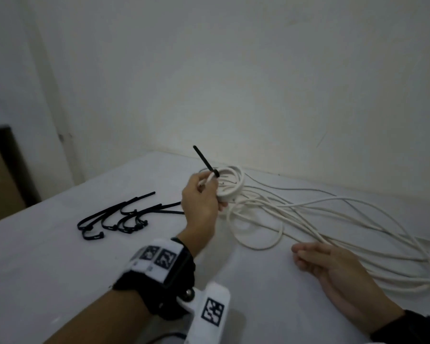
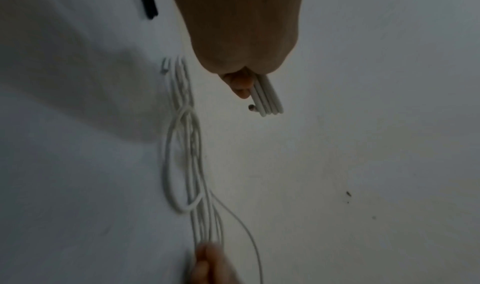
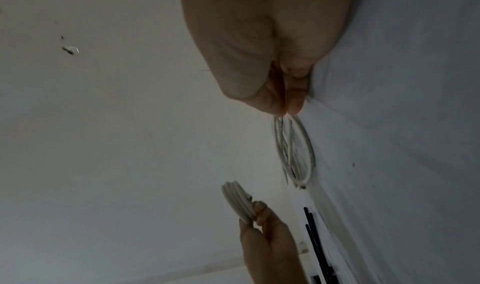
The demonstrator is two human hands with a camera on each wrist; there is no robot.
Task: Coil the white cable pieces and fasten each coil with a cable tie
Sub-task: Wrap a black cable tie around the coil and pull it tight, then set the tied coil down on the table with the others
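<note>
Our left hand [image 1: 200,199] grips the tied coil [image 1: 230,184]; our right hand [image 1: 333,266] rests relaxed, fingers [image 1: 305,254] straight, touching loose cables [image 1: 333,219].

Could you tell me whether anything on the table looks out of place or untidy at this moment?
Mostly the loose white cables: they sprawl tangled across the table, uncoiled, near the right hand. The left hand holds a neat coil whose black cable tie sticks up untrimmed. Spare ties lie scattered.
</note>
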